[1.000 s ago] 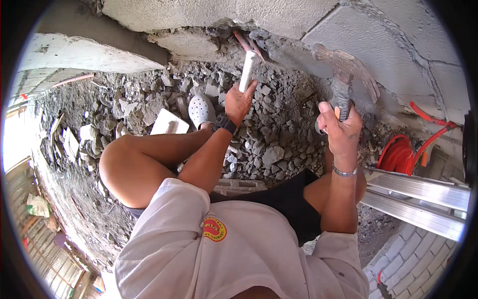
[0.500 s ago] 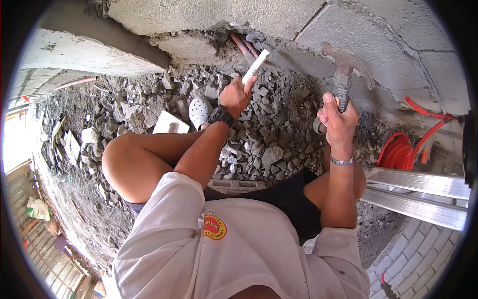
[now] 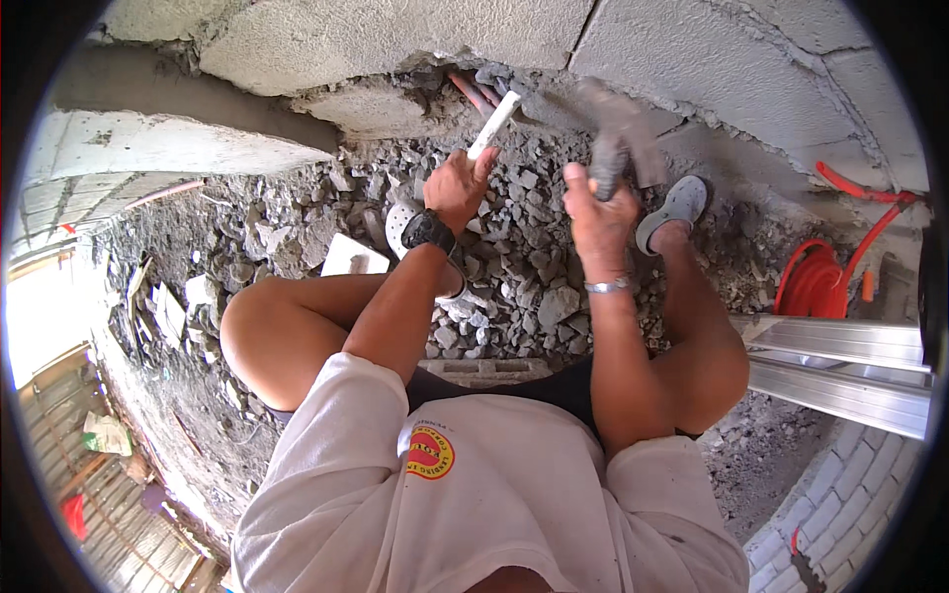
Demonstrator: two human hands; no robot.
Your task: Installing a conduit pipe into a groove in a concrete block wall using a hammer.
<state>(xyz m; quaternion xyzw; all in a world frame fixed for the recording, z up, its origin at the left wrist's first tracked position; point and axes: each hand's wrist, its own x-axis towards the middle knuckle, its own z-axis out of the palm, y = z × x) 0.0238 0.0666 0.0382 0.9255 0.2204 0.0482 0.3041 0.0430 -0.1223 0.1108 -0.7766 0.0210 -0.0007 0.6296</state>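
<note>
The left hand (image 3: 455, 190), fingers curled tight, grips a white bar (image 3: 494, 126), slim and straight, slanting far and slightly right toward the wall (image 3: 395, 40), over rubble (image 3: 559, 304). To its right, the right hand (image 3: 601, 222) is wrapped round a hammer (image 3: 607, 166), dark handle pointing far, brownish head blurred, slanting far-left to near-right.

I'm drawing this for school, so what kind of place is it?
Probably a building or repair site: there's broken rubble on the ground, a rough block wall, and a hammer in the right hand.
</note>
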